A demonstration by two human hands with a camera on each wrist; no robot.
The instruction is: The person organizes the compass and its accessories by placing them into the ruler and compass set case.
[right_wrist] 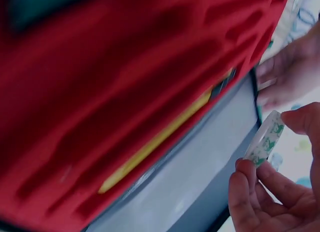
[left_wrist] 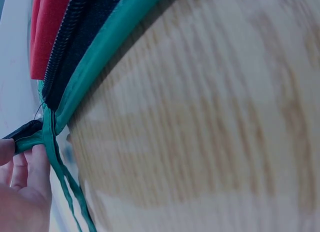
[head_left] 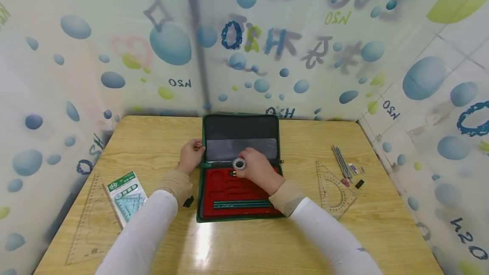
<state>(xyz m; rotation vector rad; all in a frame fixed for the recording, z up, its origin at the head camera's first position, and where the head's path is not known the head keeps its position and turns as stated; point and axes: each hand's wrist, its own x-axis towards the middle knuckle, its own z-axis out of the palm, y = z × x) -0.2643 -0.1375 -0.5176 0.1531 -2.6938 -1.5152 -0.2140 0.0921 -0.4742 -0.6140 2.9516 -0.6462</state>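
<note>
A green zippered case (head_left: 240,128) lies unfolded on the table, with a red moulded tray (head_left: 244,188) in its near half. My left hand (head_left: 189,157) pinches the case's left edge near the fold; in the left wrist view its fingers hold the green trim (left_wrist: 31,141). Between thumb and fingers, my right hand (head_left: 260,171) holds a small tape roll (right_wrist: 266,139) with a green pattern, above the tray's far edge. Dark green pencils (head_left: 241,204) lie in the tray's near slot. A long yellow-and-dark thing (right_wrist: 155,144) sits in the far slot, its kind unclear.
To the left are a large clear set square (head_left: 89,220) and a packaged ruler set (head_left: 127,198). On the right lie a protractor triangle (head_left: 324,190), grey pencils (head_left: 341,162), a black eraser-like block (head_left: 359,184) and small pieces. Patterned curtains surround the wooden table (head_left: 229,249).
</note>
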